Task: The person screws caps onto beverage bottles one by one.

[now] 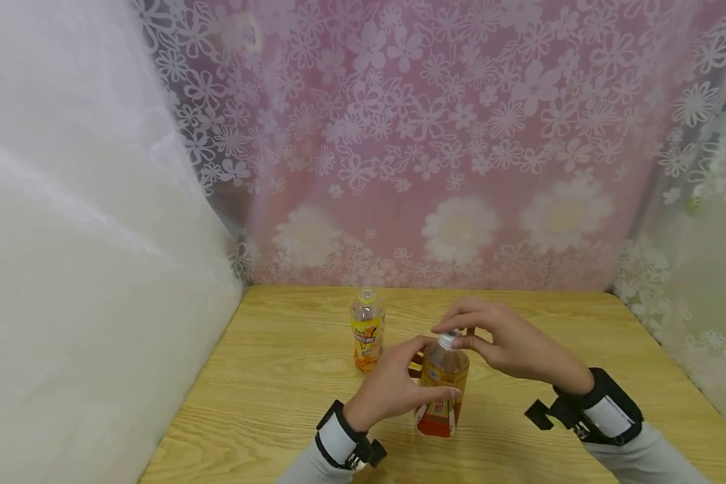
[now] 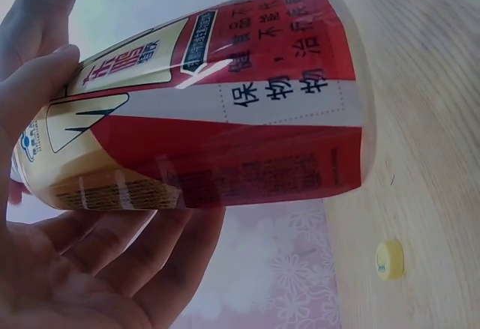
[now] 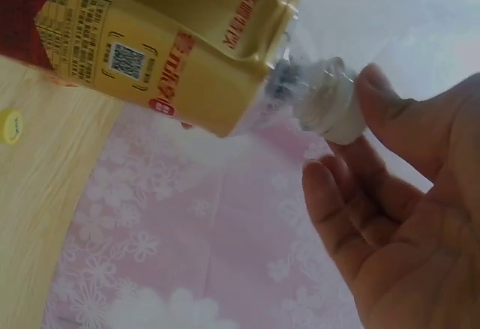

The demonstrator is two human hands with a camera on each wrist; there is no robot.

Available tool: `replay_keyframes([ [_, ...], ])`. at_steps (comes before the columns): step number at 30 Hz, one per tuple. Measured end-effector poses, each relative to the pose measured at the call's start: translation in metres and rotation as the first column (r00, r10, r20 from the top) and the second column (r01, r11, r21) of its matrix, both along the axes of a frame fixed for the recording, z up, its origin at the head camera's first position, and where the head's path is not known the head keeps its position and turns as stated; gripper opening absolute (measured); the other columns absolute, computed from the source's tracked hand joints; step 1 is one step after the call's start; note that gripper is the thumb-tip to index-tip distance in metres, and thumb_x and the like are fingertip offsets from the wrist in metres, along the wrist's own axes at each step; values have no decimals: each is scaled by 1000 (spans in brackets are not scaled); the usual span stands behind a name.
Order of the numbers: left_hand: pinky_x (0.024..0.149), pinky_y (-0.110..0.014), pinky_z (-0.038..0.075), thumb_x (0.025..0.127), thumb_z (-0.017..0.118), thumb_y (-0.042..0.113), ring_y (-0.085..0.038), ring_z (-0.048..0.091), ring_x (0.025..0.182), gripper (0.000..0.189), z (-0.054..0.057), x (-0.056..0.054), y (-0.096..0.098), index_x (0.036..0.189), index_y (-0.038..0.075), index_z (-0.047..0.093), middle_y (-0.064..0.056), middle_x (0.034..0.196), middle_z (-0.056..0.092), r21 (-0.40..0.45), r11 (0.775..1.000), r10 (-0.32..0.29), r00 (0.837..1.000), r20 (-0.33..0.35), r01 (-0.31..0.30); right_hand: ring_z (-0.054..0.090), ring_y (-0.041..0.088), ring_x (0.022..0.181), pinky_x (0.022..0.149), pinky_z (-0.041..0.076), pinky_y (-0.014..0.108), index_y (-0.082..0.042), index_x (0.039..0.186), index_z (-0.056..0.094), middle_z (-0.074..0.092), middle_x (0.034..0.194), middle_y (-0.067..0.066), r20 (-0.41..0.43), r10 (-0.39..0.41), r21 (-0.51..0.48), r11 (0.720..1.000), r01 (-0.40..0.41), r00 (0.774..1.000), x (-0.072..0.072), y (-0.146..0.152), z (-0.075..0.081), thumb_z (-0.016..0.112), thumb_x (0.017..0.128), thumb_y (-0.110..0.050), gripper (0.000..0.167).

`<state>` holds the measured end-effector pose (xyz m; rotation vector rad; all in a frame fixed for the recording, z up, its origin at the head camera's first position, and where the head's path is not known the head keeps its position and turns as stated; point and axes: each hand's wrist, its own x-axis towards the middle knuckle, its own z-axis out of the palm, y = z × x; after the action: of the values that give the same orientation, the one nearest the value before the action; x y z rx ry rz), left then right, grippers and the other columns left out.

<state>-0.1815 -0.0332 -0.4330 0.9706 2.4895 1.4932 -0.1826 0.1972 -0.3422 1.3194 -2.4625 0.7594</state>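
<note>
A clear plastic bottle (image 1: 444,376) with a red and gold label stands upright on the table. My left hand (image 1: 393,386) grips its body, thumb on the near side and fingers curving behind. In the left wrist view the label of this bottle (image 2: 247,119) fills the middle, with the thumb lying along it. My right hand (image 1: 499,336) pinches the white cap (image 1: 449,339) at the bottle's top between thumb and fingers. Seen from the right wrist, the cap (image 3: 330,100) sits at the neck and looks blurred.
A second bottle (image 1: 368,333), with a yellow and orange label and an uncovered mouth, stands behind on the left. On the wooden table (image 1: 266,403) lies a yellow cap (image 2: 390,260). A flowered pink curtain (image 1: 399,168) closes the back, and a white sheet (image 1: 97,235) the left side.
</note>
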Motion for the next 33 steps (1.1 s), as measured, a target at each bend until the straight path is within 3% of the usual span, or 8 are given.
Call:
replay_keyframes([
  [7, 85, -22, 55, 82, 81, 55, 0, 64, 103, 63, -2, 3, 0, 135, 30, 57, 13, 122, 65, 28, 999, 32, 999, -12, -31, 50, 2, 78, 65, 44, 22, -19, 109, 73, 63, 101, -13, -96, -132, -18, 991, 131, 987, 7, -11, -9, 78, 88, -6, 25],
  [14, 82, -20, 55, 81, 83, 53, -1, 64, 99, 63, -4, 5, 1, 133, 28, 59, 12, 119, 66, 44, 996, 85, 995, -60, -82, 46, 6, 73, 62, 43, 23, -17, 99, 72, 62, 95, -7, -104, -386, -70, 922, 380, 917, 23, -28, -18, 80, 89, -20, 13],
  [20, 75, -18, 55, 78, 84, 55, 1, 63, 92, 62, -6, 6, 6, 129, 30, 61, 14, 115, 66, 55, 988, 153, 982, -108, -147, 45, 11, 79, 63, 41, 26, -13, 99, 72, 60, 93, -3, -98, -464, -115, 884, 453, 880, 29, -37, -24, 80, 89, -20, 15],
  [23, 73, -18, 55, 79, 83, 56, 1, 63, 91, 61, -8, 6, 7, 129, 31, 60, 15, 114, 65, 57, 986, 161, 979, -126, -155, 47, 11, 81, 66, 43, 28, -14, 101, 72, 60, 94, -4, -85, -474, -121, 878, 463, 876, 30, -38, -26, 80, 89, -20, 16],
  [27, 81, -20, 56, 81, 82, 55, 0, 64, 99, 64, -7, 8, -3, 135, 32, 56, 14, 120, 64, 67, 994, 91, 992, -87, -85, 49, 9, 82, 65, 44, 27, -18, 108, 72, 60, 97, -7, -52, -449, -112, 890, 442, 892, 33, -37, -23, 81, 89, -22, 22],
  [31, 86, -25, 57, 85, 81, 51, -3, 64, 105, 68, 4, 13, -26, 142, 33, 50, 12, 125, 63, 97, 995, 35, 997, -72, -28, 51, 7, 86, 66, 45, 26, -23, 123, 68, 62, 103, -9, -1, -409, -99, 908, 407, 912, 35, -30, -16, 78, 92, -28, 33],
  [33, 87, -29, 57, 86, 81, 47, -5, 65, 106, 69, 13, 16, -43, 145, 33, 47, 11, 125, 64, 124, 992, 52, 994, -93, -40, 52, 6, 89, 68, 47, 27, -25, 126, 66, 63, 108, -9, 17, -395, -98, 914, 394, 919, 35, -24, -15, 75, 95, -29, 33],
])
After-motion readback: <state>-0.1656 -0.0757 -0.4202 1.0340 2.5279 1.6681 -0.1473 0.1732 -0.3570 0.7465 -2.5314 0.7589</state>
